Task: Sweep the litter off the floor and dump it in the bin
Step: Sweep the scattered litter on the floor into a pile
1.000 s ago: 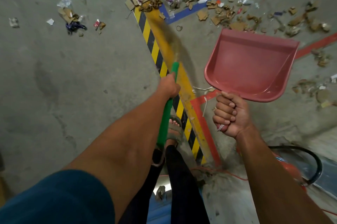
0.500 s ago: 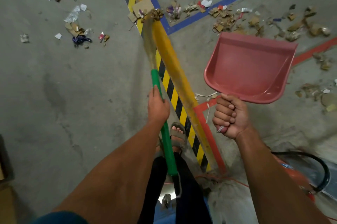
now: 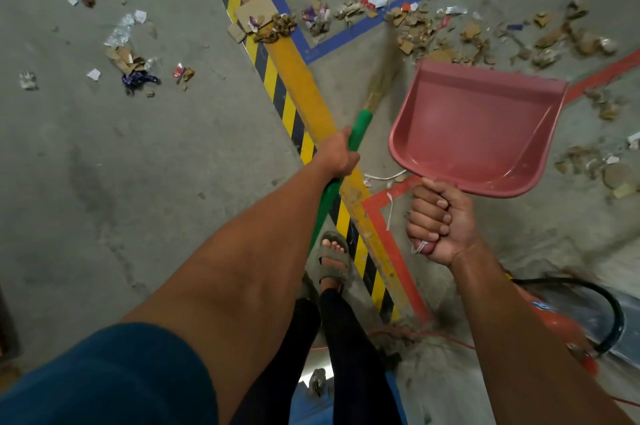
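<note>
My left hand grips the green handle of a broom. Its straw head, blurred by motion, points up and right toward the litter of cardboard scraps and wrappers strewn along the blue floor line. My right hand grips the handle of a pink dustpan, held above the floor with its pan empty. More litter lies on the grey concrete at the upper left. No bin is in view.
A yellow and black hazard stripe crosses the concrete floor diagonally, met by blue and red lines. My sandalled foot stands beside it. A red object with a black hose lies at the lower right, with an orange cord near it.
The broom swung from pointing up-left along the stripe to pointing up-right toward the litter by the blue line. The dustpan stayed held in roughly the same place.
</note>
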A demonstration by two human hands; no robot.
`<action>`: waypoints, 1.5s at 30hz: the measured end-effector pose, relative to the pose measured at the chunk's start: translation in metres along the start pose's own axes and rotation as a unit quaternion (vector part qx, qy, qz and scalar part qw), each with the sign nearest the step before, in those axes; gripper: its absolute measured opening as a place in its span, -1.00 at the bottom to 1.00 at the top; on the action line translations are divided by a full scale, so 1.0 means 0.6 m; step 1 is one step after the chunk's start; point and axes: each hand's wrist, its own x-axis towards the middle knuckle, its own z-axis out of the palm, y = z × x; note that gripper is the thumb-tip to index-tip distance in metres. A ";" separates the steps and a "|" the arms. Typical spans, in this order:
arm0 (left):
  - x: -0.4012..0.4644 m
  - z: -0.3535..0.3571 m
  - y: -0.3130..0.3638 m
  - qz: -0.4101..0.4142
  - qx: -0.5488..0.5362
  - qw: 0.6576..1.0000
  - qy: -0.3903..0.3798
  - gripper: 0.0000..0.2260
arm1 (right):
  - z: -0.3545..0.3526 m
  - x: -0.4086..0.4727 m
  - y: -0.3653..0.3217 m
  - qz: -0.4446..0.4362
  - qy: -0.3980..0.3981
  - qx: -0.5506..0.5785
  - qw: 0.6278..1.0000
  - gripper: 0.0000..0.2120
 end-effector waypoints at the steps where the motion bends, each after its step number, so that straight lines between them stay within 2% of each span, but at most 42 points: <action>1: -0.001 -0.005 0.010 0.019 -0.006 1.000 0.002 -0.41 | 0.000 -0.002 -0.003 -0.001 -0.004 0.004 1.000 -0.59; 4: -0.016 -0.005 0.012 0.055 -0.038 0.997 0.031 -0.39 | 0.003 -0.007 -0.007 -0.013 0.002 0.000 1.000 -0.60; 7: -0.051 0.022 -0.018 0.048 -0.055 0.993 0.094 -0.44 | 0.005 -0.011 -0.010 -0.024 0.007 0.007 1.000 -0.60; 9: -0.071 0.052 -0.049 0.015 -0.056 0.989 0.137 -0.45 | 0.004 -0.012 -0.013 -0.030 0.010 0.013 0.999 -0.59; 13: -0.096 0.120 -0.087 -0.085 -0.051 0.982 0.163 -0.43 | -0.004 -0.013 -0.013 -0.039 0.015 0.016 0.999 -0.57; 15: -0.086 0.138 -0.087 -0.127 -0.056 0.980 0.145 -0.54 | -0.013 -0.015 -0.012 -0.039 0.007 0.020 0.999 -0.55; 17: -0.061 0.143 -0.076 -0.141 -0.079 0.982 0.095 -0.63 | -0.022 -0.020 -0.012 -0.037 -0.004 0.025 0.999 -0.56; 21: -0.023 0.124 -0.020 -0.073 -0.063 0.995 0.007 -0.64 | -0.038 -0.035 -0.011 -0.048 0.008 0.037 0.998 -0.60; 25: -0.012 0.075 0.020 0.012 -0.083 0.996 0.000 -0.51 | -0.047 -0.051 -0.008 -0.064 0.026 0.052 0.996 -0.57; 28: -0.010 0.042 0.000 0.033 -0.089 0.995 -0.009 -0.32 | -0.050 -0.057 -0.005 -0.078 0.032 0.064 0.994 -0.55; 34: -0.021 -0.031 -0.059 0.054 0.002 0.991 -0.125 -0.40 | -0.041 -0.057 0.017 -0.137 0.072 0.089 0.984 -0.58; 39: -0.002 -0.051 -0.096 0.103 0.175 0.949 -0.243 -0.41 | -0.026 -0.051 0.045 -0.198 0.093 0.116 0.969 -0.59; 42: 0.018 -0.058 -0.104 0.135 0.320 0.889 -0.299 -0.41 | -0.024 -0.038 0.074 -0.219 0.105 0.148 0.959 -0.58; 45: 0.029 -0.065 -0.099 0.159 0.437 0.829 -0.312 -0.46 | -0.021 -0.020 0.108 -0.228 0.099 0.167 0.954 -0.56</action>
